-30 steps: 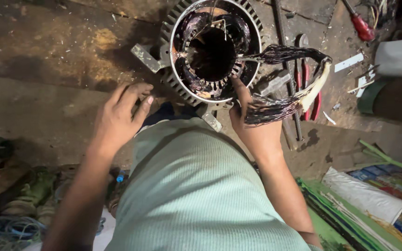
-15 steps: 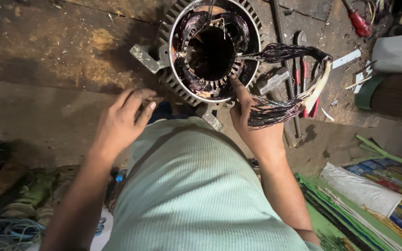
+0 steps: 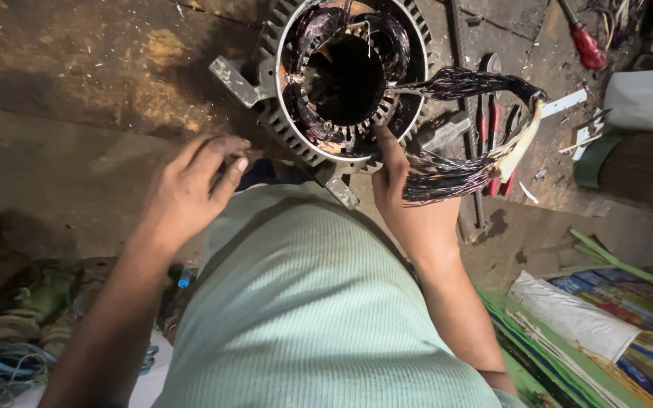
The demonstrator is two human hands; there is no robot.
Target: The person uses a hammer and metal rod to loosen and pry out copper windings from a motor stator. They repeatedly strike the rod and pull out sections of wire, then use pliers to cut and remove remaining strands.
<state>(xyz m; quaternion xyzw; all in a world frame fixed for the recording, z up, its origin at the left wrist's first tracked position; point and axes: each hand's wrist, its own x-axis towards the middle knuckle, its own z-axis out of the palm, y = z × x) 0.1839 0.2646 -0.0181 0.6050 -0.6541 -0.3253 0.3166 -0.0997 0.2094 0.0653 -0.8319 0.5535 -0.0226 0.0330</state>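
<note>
Winding half out of the stator — one bundle freed, more left in the slots.

Your right hand [image 3: 410, 204] has its fingers closed on the dark wire bundle [image 3: 478, 128] that loops out to the right of the motor stator [image 3: 349, 75], which sits at the far centre of the floor [image 3: 77, 91]. Your left hand [image 3: 190, 193] hovers near its finned housing, fingers loosely curled and holding nothing. Judging by the dark coils lining the bore, much wire is not yet pulled — pliers [image 3: 493, 128] lie beside it.

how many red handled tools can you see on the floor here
2, perhaps more. A red-handled screwdriver lies at the top right, and red-handled pliers lie right of the motor stator, partly hidden behind the wire coil.
</note>
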